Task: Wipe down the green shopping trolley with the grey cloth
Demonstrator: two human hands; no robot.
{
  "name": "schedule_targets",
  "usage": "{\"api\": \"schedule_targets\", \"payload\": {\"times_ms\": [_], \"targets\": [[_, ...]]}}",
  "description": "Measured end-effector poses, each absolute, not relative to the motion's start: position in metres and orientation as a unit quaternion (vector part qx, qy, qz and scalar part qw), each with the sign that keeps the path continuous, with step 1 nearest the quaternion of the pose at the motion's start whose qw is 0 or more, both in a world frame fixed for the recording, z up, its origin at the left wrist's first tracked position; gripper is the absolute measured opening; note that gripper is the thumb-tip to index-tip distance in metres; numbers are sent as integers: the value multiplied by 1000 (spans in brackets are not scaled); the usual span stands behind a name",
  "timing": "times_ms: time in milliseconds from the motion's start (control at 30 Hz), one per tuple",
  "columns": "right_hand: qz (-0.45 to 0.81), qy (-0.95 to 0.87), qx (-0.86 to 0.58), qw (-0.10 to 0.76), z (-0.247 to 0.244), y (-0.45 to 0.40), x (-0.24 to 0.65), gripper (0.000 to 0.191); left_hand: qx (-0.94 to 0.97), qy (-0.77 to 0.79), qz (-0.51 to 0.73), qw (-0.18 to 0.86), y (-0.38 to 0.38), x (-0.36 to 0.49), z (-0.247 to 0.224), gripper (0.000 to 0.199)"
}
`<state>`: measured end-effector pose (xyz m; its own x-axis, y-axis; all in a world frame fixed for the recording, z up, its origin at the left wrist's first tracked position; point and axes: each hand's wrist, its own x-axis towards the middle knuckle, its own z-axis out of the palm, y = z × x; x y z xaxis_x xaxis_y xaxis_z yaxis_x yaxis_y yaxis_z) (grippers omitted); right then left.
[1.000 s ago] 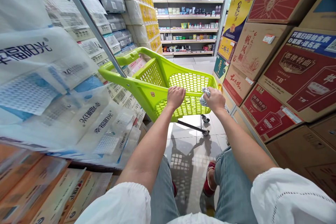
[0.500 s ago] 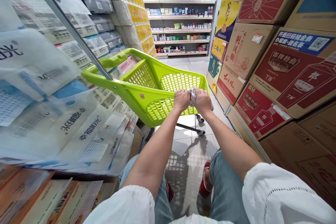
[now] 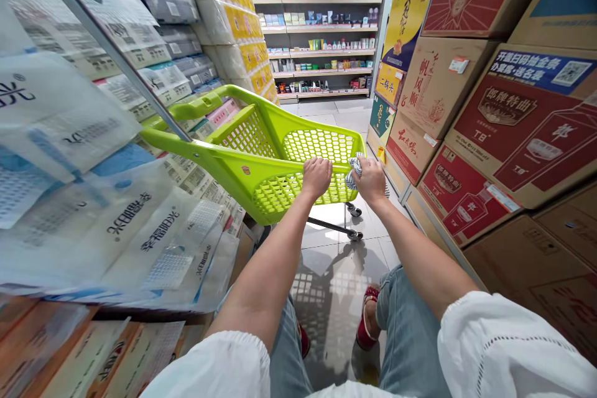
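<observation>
A bright green shopping cart point(image 3: 219, 165) with a lattice basket stands in front of me, slightly to the left. My left hand point(image 3: 318, 176) is wrapped round the top rim of the cart's near side. Near the basket's right corner, my right hand point(image 3: 370, 178) grips a crumpled grey-and-white striped cloth point(image 3: 353, 173) against the rim. Part of the cloth also shows on the far side of that hand. A gap with bare green rim lies between the two hands.
Packaged tissue bundles point(image 3: 135, 211) are piled at the left, with yellow-and-white packs point(image 3: 242, 31) behind. Stacked cardboard cartons point(image 3: 513, 118) line the right side. Shelves of small goods point(image 3: 326, 29) stand at the back. Cart wheels point(image 3: 354, 235) rest on the tiled floor point(image 3: 326, 261).
My right hand has moved right along the rim with the cloth, away from my left hand. My left hand has shifted slightly left. The cart appears slightly further left in view.
</observation>
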<state>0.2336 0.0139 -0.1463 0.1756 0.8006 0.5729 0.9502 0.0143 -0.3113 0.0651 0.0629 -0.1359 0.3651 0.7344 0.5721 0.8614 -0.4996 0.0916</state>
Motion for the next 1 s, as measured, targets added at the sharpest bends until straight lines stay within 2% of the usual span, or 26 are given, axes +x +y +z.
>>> {"api": "schedule_targets", "payload": {"times_ms": [233,433,600,833,1000], "targets": [[-113,-674,-660,312,-131,11,181,45,-822,-495,-259,106,62,66,-135,30],[-111,-669,-672,296,-138,9,213,47,-828,-482,-268,100,59,63,-132,39],[-111,-626,-705,316,-144,7,238,46,-825,-482,-279,99,59,65,-133,41],[-128,-702,-635,296,-138,4,212,47,-850,-444,-277,65,57,60,-130,38],[-121,-704,-634,296,-137,6,207,47,-843,-428,-316,81,35,48,-129,37]]}}
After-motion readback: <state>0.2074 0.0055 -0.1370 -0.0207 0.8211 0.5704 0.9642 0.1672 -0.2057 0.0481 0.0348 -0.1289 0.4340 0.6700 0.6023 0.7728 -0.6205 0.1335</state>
